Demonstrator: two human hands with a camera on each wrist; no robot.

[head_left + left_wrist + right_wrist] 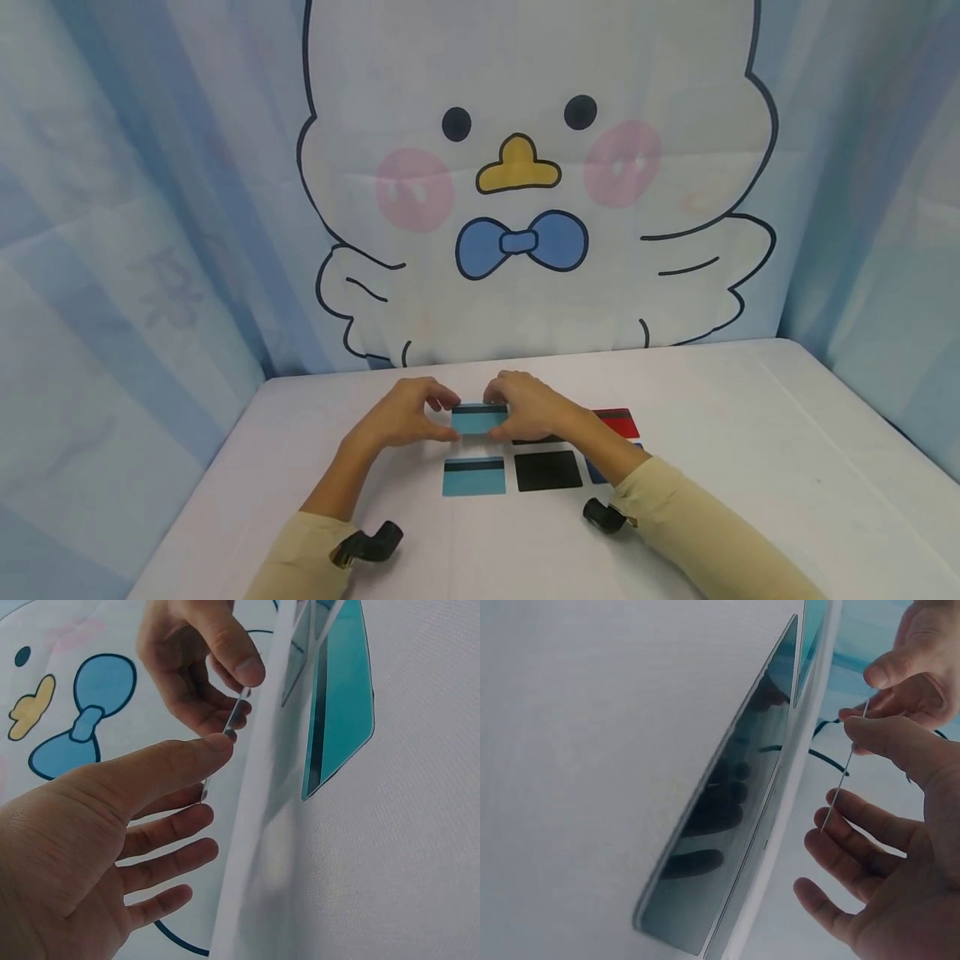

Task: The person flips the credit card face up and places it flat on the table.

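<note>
My left hand point(412, 414) and right hand point(534, 408) hold one teal card point(478, 422) with a dark stripe between them. Thumb and fingers of each pinch an opposite end. From both wrist views the card appears nearly edge-on, apart from the tabletop. Nearer to me, a second teal card point(474, 477) with the same stripe lies flat. Beside it is a black card point(548, 471), whose glossy face reflects fingers in the right wrist view. Another dark card point(542, 440) is mostly hidden beneath my right hand.
A red card point(617, 422) and a blue card point(596, 473) lie to the right, both partly covered by my right forearm. The cards sit in two rows on a white table point(750, 467). Behind the table hangs a curtain point(525, 308) with a cartoon bird.
</note>
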